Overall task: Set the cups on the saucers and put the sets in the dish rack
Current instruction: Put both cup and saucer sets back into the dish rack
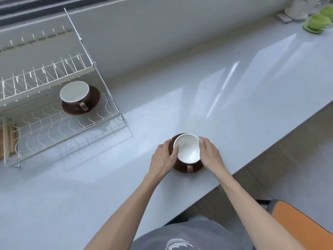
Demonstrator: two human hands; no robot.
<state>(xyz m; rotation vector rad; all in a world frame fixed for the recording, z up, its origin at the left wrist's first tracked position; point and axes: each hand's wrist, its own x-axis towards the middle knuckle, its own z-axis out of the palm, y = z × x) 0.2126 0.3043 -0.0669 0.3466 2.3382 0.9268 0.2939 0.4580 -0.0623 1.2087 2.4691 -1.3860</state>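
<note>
Brown cup (187, 150) on saucer (180, 168) near counter (234, 105) front edge, L hand (164, 156) & R hand (210, 153) curled round the set's sides, 2nd set (79, 98) in rack (59, 123) lower tier.

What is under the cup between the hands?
A brown saucer sits under the cup; only its rim shows. Its middle is covered by the cup, its sides by the left hand and right hand.

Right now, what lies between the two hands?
In the head view, the brown cup on its saucer sits between the left hand and right hand.
</note>
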